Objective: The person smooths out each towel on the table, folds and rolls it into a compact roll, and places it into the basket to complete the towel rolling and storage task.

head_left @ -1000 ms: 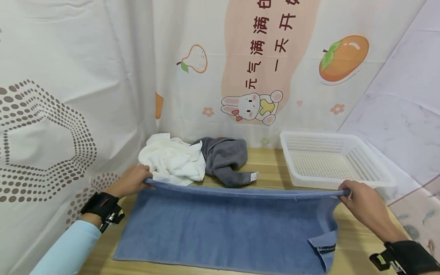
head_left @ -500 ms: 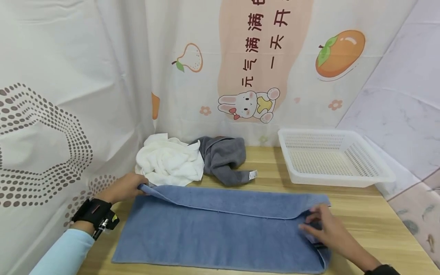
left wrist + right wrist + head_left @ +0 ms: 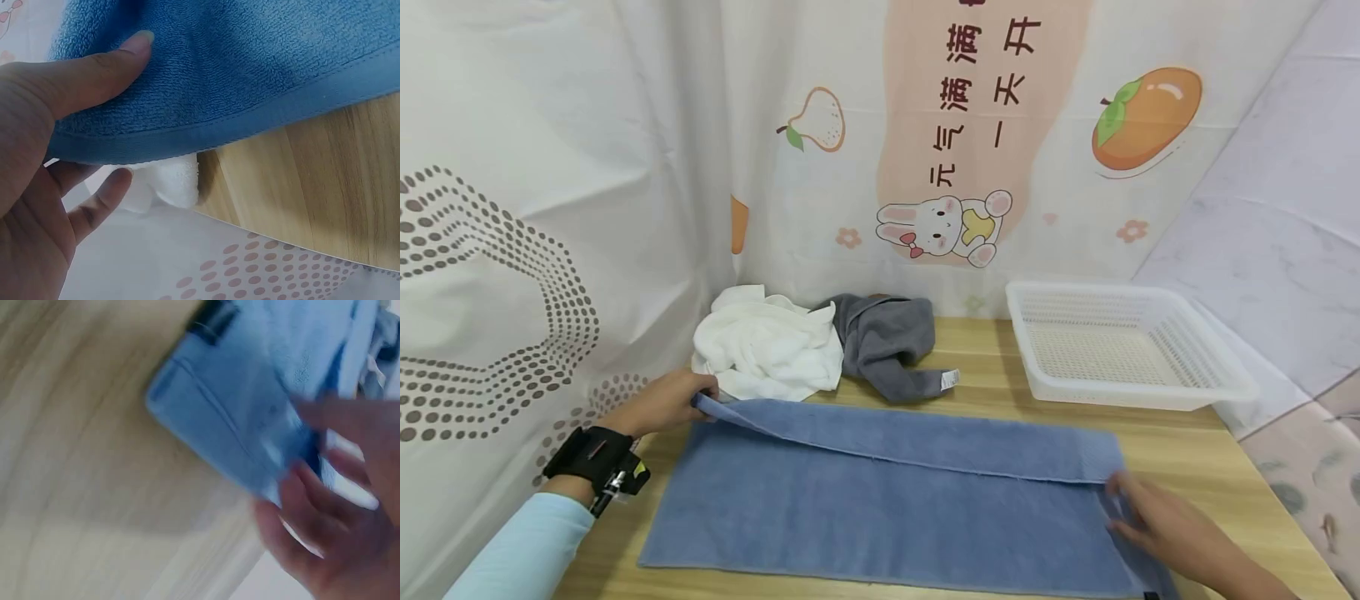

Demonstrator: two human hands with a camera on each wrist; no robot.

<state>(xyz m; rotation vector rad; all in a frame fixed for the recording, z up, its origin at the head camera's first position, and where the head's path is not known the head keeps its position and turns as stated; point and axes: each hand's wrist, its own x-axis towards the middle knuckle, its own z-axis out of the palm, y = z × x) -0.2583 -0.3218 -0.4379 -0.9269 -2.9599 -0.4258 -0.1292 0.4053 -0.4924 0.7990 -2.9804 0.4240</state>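
A blue towel [image 3: 865, 517] lies spread across the table, its far edge folded toward the person in a long strip. At the far left corner my left hand [image 3: 662, 404] pinches the towel's edge; in the left wrist view the thumb [image 3: 119, 65] lies on top of the cloth with fingers below. My right hand [image 3: 1172, 525] is at the towel's right edge, near the end of the folded strip, thumb and index finger apart. The right wrist view is blurred and shows its loosely bent fingers [image 3: 306, 506] beside the towel edge. A dark label [image 3: 214, 322] shows near that corner.
A crumpled white towel [image 3: 767, 346] and a bunched grey towel [image 3: 887, 333] with a white tag lie behind the blue one. A white perforated basket [image 3: 1138, 392] stands at the back right. Printed curtains [image 3: 820, 192] enclose the wooden table [image 3: 977, 358].
The far edge came down into a folded strip. My right hand let go of it and moved to the right edge, where the turned-up corner now lies spread outward. The left hand keeps its pinch.
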